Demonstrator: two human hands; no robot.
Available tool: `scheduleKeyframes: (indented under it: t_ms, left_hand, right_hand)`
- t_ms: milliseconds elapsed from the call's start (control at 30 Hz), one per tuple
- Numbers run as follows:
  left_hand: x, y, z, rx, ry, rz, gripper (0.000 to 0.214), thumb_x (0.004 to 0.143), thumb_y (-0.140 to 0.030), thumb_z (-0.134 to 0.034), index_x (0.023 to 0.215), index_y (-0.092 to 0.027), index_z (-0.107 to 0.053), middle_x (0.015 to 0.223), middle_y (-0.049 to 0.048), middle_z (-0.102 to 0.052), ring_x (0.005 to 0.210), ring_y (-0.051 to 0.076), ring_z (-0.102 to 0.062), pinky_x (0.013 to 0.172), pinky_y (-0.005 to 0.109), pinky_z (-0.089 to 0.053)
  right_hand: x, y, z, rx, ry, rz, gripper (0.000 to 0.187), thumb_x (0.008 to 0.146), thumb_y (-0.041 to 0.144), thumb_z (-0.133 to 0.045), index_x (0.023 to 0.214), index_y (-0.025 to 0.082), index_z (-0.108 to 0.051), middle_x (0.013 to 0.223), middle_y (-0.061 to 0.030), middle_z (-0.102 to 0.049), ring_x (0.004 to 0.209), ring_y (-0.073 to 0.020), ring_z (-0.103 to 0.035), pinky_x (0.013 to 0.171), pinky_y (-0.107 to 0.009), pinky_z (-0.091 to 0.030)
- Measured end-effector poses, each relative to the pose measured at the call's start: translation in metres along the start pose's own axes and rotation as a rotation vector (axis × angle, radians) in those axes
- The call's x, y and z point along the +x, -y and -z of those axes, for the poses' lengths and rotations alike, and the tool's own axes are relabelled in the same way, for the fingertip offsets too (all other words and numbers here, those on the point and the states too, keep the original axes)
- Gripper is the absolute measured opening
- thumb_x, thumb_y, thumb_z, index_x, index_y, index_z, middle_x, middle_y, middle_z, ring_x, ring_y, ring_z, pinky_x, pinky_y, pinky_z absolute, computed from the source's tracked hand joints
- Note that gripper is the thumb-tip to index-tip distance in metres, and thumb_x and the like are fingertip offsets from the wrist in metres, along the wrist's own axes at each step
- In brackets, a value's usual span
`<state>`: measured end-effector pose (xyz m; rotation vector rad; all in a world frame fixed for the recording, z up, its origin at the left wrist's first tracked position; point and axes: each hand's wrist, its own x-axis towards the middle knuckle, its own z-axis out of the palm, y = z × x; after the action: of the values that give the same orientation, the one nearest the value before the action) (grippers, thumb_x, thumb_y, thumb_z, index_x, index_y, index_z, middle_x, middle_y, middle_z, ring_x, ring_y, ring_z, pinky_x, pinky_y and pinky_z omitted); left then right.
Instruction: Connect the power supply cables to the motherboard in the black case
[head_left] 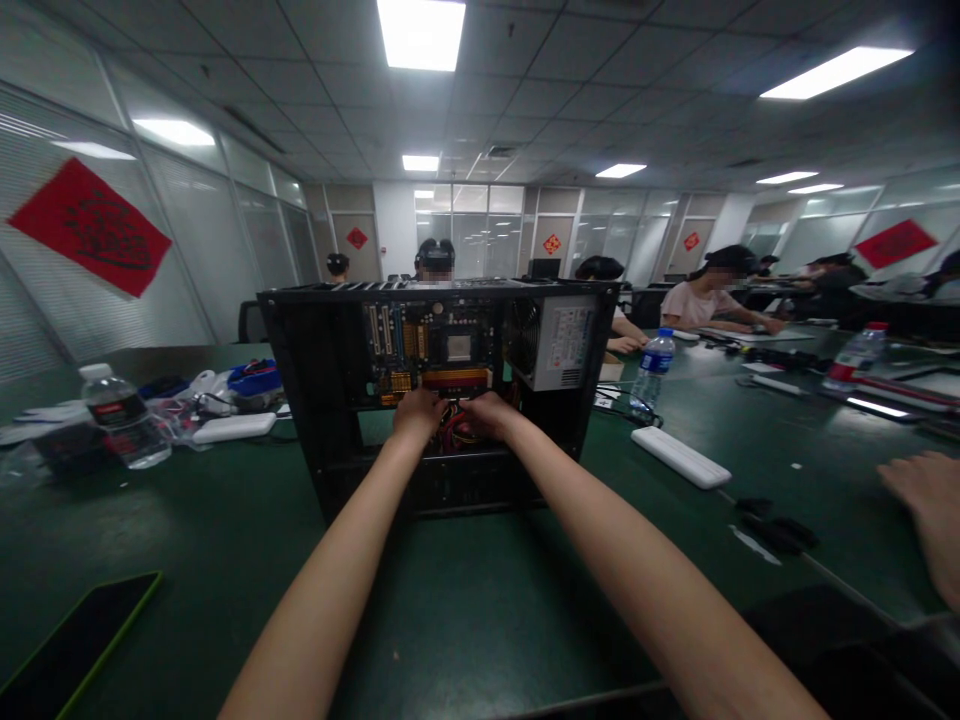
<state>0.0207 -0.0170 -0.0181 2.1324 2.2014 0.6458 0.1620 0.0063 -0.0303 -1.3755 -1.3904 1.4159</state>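
A black computer case (300,400) stands on the table with its open side toward me. Inside it, a motherboard (431,335) with a square processor area carries memory slots (457,378) along its lower edge. At the upper right sits a silver power supply (562,345) with a fan. Both hands reach into the case, just below those slots. My left hand (418,413) and my right hand (491,415) are closed, their fingertips almost meeting. Red and black cables (457,432) hang between and beneath them. Whatever the fingers pinch is too small and hidden to name.
Left of the case are a water bottle (127,415), a white power strip (235,428) and bagged items. A phone (82,645) lies front left. To the right are another bottle (654,368), a white strip (679,456) and another person's hand (926,490). People sit farther back.
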Motion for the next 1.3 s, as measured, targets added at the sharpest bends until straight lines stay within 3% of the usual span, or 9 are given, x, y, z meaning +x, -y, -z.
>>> scheduleKeyframes:
  t_ms: [133, 233, 467, 600, 1300]
  left_hand:
    - [0.0, -0.002, 0.0, 0.017, 0.009, -0.019, 0.032, 0.092, -0.04, -0.051, 0.101, -0.024, -0.077, 0.107, 0.0097, -0.074, 0.101, 0.023, -0.067, 0.084, 0.03, -0.05]
    - [-0.002, -0.004, 0.001, 0.038, 0.005, -0.026, 0.033, 0.093, -0.041, -0.05, 0.103, -0.024, -0.076, 0.107, 0.0108, -0.074, 0.1, 0.024, -0.068, 0.084, 0.03, -0.051]
    - [-0.006, -0.008, 0.002, 0.088, -0.003, -0.028, 0.034, 0.094, -0.04, -0.049, 0.102, -0.019, -0.075, 0.104, 0.0151, -0.073, 0.099, 0.026, -0.069, 0.084, 0.032, -0.051]
    - [-0.007, -0.012, 0.002, 0.098, -0.009, -0.018, 0.035, 0.094, -0.039, -0.047, 0.104, -0.017, -0.074, 0.105, 0.0175, -0.072, 0.1, 0.03, -0.069, 0.083, 0.036, -0.053]
    - [-0.015, -0.018, 0.004, 0.144, -0.05, -0.004, 0.037, 0.095, -0.039, -0.045, 0.103, -0.017, -0.074, 0.1, 0.0177, -0.073, 0.095, 0.03, -0.069, 0.079, 0.036, -0.052]
  right_hand:
    - [0.002, -0.004, 0.002, -0.222, -0.111, 0.101, 0.024, 0.098, 0.026, -0.051, 0.088, 0.008, -0.064, 0.079, -0.0123, -0.071, 0.051, -0.0124, -0.062, 0.052, -0.021, -0.05]
    - [0.0, -0.006, 0.005, -0.387, -0.16, 0.176, 0.031, 0.1, 0.021, -0.042, 0.088, 0.007, -0.068, 0.085, -0.0158, -0.073, 0.054, -0.0142, -0.064, 0.052, -0.021, -0.047]
    - [-0.012, -0.001, 0.004, -0.751, -0.246, 0.296, 0.025, 0.089, 0.004, -0.05, 0.093, 0.006, -0.074, 0.103, -0.0222, -0.072, 0.098, -0.0251, -0.07, 0.078, -0.024, -0.048]
    - [-0.014, 0.002, 0.003, -0.884, -0.27, 0.313, 0.026, 0.087, 0.003, -0.051, 0.102, 0.004, -0.074, 0.109, -0.0252, -0.069, 0.107, -0.0303, -0.067, 0.082, -0.028, -0.047]
    - [-0.02, -0.004, 0.007, -0.892, -0.313, 0.372, 0.029, 0.094, 0.011, -0.047, 0.101, 0.007, -0.075, 0.1, -0.0231, -0.072, 0.098, -0.0263, -0.07, 0.079, -0.027, -0.047]
